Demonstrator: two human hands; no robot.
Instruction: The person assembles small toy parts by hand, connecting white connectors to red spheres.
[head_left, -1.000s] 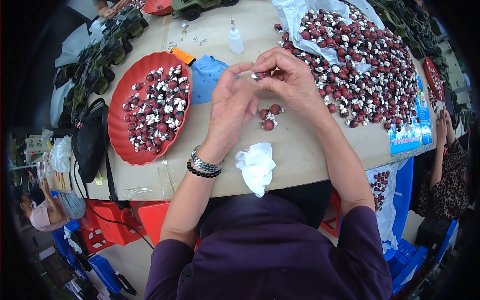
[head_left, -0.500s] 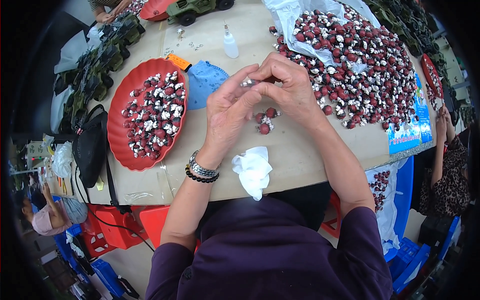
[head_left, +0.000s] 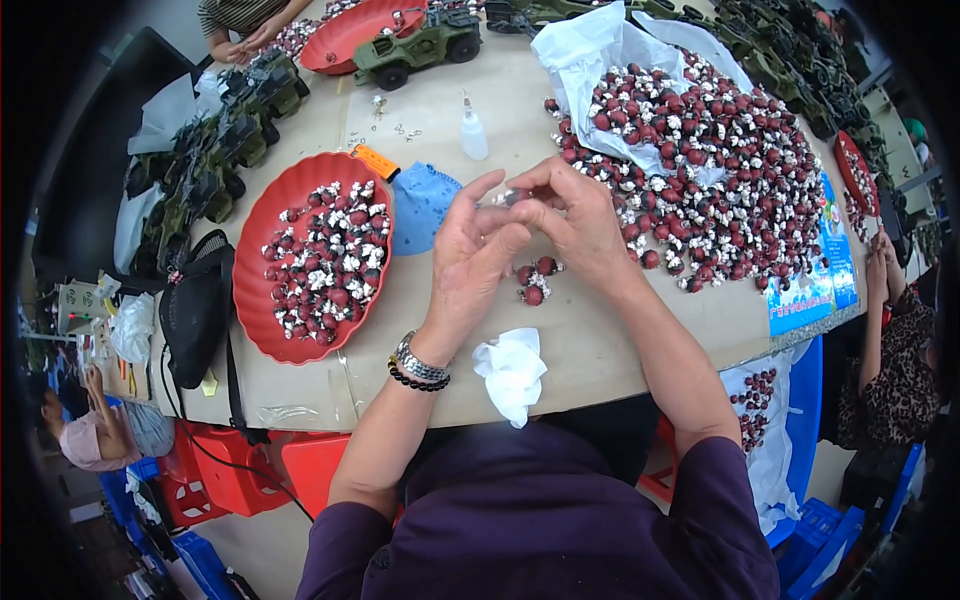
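Bright, even overhead light; soft shadows; sharp centre; strong fisheye bending, black vignette, slight blur at rim.

A crumpled white tissue (head_left: 511,371) is seen near the table's front edge. A blue perforated cap-like piece (head_left: 421,206) lies beside a small orange object (head_left: 376,162), and a small white squeeze bottle (head_left: 472,132) stands upright behind them. A black bag (head_left: 195,308) with a strap is laid at the left edge of the tan table (head_left: 590,350). Dark green toy military vehicles (head_left: 205,165) are heaped at the far left, and one green toy armoured car (head_left: 418,44) is parked at the back. Red plastic stools (head_left: 225,465) are seen under the table, and blue crates (head_left: 815,535) at the lower right.
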